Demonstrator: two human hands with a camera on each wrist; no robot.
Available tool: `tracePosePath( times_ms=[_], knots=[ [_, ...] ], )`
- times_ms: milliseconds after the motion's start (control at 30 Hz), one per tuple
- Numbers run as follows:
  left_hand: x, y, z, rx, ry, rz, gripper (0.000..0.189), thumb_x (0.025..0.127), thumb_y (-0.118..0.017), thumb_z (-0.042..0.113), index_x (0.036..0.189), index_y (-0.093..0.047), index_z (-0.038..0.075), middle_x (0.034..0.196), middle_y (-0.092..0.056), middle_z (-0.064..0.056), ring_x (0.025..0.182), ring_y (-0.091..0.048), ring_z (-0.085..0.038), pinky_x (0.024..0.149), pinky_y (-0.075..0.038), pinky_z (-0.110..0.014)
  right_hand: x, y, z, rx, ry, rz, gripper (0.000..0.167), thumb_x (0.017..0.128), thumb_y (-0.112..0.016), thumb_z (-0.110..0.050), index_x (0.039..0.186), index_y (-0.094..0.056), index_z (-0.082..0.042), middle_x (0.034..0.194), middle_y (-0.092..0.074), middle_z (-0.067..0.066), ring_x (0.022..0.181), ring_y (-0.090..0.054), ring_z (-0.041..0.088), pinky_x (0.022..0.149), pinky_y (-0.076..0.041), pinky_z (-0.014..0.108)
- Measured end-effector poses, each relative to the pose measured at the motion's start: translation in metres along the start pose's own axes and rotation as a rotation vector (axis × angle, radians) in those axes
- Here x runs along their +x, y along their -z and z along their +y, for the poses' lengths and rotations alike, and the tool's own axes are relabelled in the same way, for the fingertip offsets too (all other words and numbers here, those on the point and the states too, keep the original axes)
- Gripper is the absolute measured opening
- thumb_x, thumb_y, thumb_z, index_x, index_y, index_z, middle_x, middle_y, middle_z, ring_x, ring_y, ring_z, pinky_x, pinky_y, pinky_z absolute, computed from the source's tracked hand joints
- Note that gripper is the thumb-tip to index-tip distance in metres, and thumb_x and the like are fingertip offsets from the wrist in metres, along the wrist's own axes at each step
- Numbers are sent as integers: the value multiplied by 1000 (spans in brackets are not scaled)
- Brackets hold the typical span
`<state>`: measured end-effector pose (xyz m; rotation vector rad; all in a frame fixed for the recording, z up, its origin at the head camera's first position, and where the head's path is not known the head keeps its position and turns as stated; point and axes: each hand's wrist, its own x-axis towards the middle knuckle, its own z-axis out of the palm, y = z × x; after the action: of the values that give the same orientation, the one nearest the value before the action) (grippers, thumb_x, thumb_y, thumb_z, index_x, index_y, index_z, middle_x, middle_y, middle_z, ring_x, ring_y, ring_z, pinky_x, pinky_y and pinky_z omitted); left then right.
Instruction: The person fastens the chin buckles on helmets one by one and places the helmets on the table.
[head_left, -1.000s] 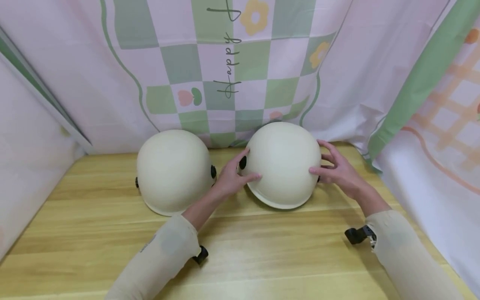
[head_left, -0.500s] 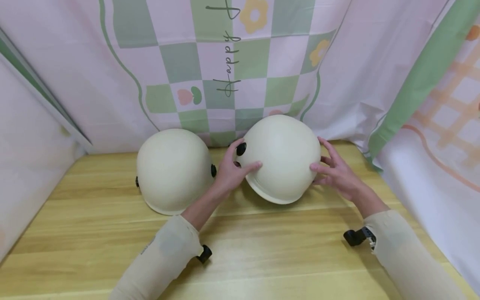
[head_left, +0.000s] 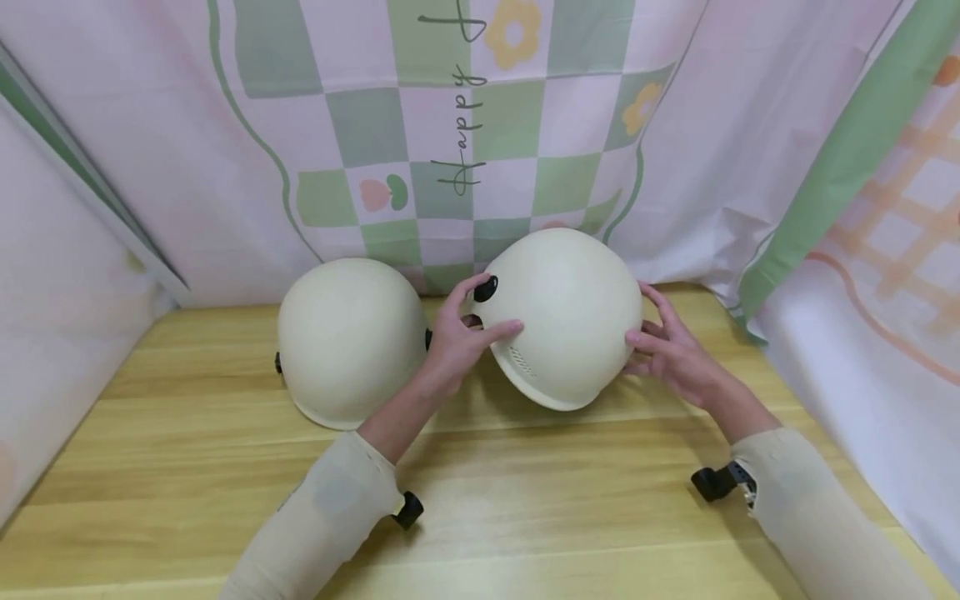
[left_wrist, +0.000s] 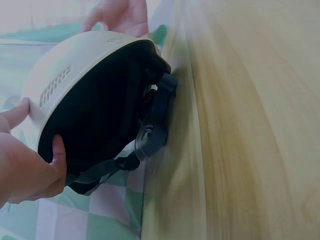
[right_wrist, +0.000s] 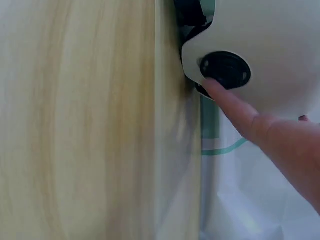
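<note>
While your left hand point(head_left: 454, 342) clamps one side of the tilted helmet point(head_left: 566, 321), your right hand point(head_left: 677, 354) grips the other. It's toward the back of the bench point(head_left: 540, 508); second helmet point(head_left: 351, 337) sits just left.

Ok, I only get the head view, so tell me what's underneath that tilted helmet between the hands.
Observer: In the left wrist view, dark straps hang at the open side of the helmet.
Operator: Check its left side for anything I'm missing.
Observer: A finger of the left hand reaches into the opening, by the left wrist view.
Operator: Now give me the far right side.
Observer: The right wrist view shows a black oval fitting on the shell, with a fingertip of the right hand at its edge.
</note>
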<state>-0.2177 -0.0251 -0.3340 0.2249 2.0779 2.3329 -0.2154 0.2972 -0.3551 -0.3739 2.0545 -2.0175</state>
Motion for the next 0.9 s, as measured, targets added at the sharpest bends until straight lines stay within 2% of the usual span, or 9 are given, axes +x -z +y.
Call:
tracePosePath(
  times_ms=[133, 233, 367, 467, 533, 667, 900],
  knots=[
    [2, 1, 1, -127, -8, 3, 75, 82, -81, -13, 148, -55, 12, 151, -45, -8, 92, -60, -18, 78, -57, -25, -2, 0, -2, -38, 43, 28, 79, 102, -61, -8, 163, -15, -29, 165, -1, 32, 116, -58, 10, 91, -57, 29],
    [2, 2, 3, -165, -16, 5, 75, 81, -80, -16, 147, -56, 11, 150, -46, -8, 88, -57, -16, 76, -55, -23, -4, -2, -4, -111, 74, 23, 80, 101, -61, -5, 163, -15, -27, 165, -3, 32, 119, -55, 10, 91, -55, 25],
    [3, 3, 5, -175, -41, -10, 77, 80, -79, -17, 149, -56, 9, 150, -45, -8, 87, -54, -15, 76, -54, -21, -4, -5, -9, -223, 109, 24, 87, 100, -60, -1, 166, -9, -25, 167, -8, 28, 133, -43, 26, 91, -52, 20],
    [3, 4, 8, -184, -60, -23, 77, 80, -79, -18, 149, -55, 7, 151, -45, -9, 89, -55, -15, 76, -55, -21, -4, -7, -12, -270, 128, 37, 88, 98, -62, 0, 166, -11, -23, 167, -11, 25, 140, -31, 44, 91, -50, 16],
    [2, 5, 10, -189, -63, -33, 77, 80, -78, -19, 149, -54, 6, 150, -46, -11, 92, -57, -15, 78, -57, -22, -4, -8, -14, -292, 137, 43, 88, 97, -63, 1, 166, -13, -22, 167, -13, 24, 142, -26, 51, 90, -49, 15],
    [1, 6, 15, -180, -61, -47, 78, 80, -78, -21, 149, -55, 7, 145, -51, -12, 91, -57, -14, 78, -56, -20, -5, -9, -17, -301, 142, 44, 88, 97, -63, 1, 166, -14, -20, 167, -14, 24, 143, -24, 54, 90, -49, 15],
    [1, 6, 20, -168, -72, -52, 81, 79, -78, -20, 151, -53, 6, 139, -53, -7, 81, -47, -12, 69, -47, -17, -6, -10, -21, -325, 153, 43, 87, 96, -64, 2, 166, -15, -17, 166, -16, 24, 143, -25, 54, 90, -49, 15]
  ],
)
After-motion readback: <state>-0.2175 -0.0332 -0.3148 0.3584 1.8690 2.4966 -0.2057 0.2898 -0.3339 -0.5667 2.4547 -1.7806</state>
